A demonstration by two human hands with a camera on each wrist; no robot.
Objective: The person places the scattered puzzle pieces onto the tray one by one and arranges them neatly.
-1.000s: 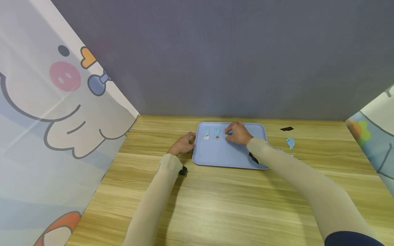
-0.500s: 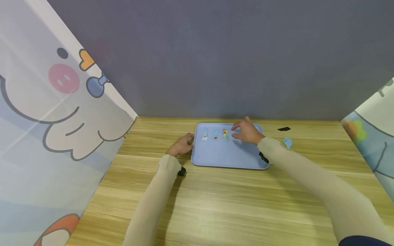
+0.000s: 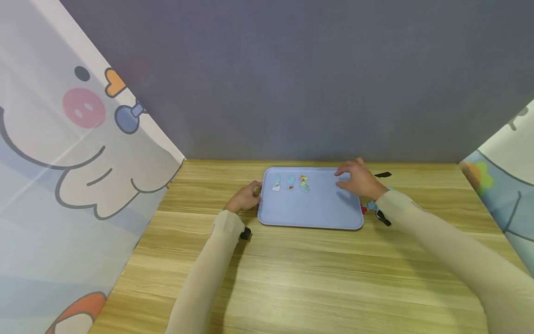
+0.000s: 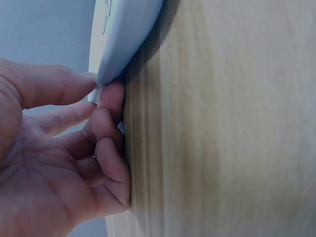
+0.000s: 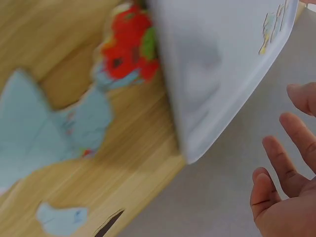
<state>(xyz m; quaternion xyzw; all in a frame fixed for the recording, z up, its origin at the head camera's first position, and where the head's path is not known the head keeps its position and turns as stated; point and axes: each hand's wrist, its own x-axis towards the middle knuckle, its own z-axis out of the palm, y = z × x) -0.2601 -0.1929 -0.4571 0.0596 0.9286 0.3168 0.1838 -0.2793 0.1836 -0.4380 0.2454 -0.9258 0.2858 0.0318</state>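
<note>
A pale blue tray (image 3: pixel 308 211) lies on the wooden table. In its upper left sit three small flat cutouts in a row: a light blue one with a white base (image 3: pixel 276 182), a light blue one with a red spot (image 3: pixel 290 183), and a yellow-and-blue one (image 3: pixel 304 184). My left hand (image 3: pixel 245 197) pinches the tray's left rim, thumb on top and a fingertip beneath, as the left wrist view (image 4: pixel 54 148) shows. Over the tray's right end hovers my right hand (image 3: pixel 358 180), fingers spread and holding nothing.
Loose cutouts lie right of the tray: a red flower piece (image 5: pixel 129 47) by its edge, light blue pieces (image 5: pixel 24 133), a small blue one (image 5: pixel 61 219) and a black sliver (image 3: pixel 383 175). A grey wall (image 3: pixel 292 83) rises behind the table.
My right hand has let go of the yellow-and-blue cutout, leaving it third in the row, and has moved right across the tray. The left hand stays at the rim.
</note>
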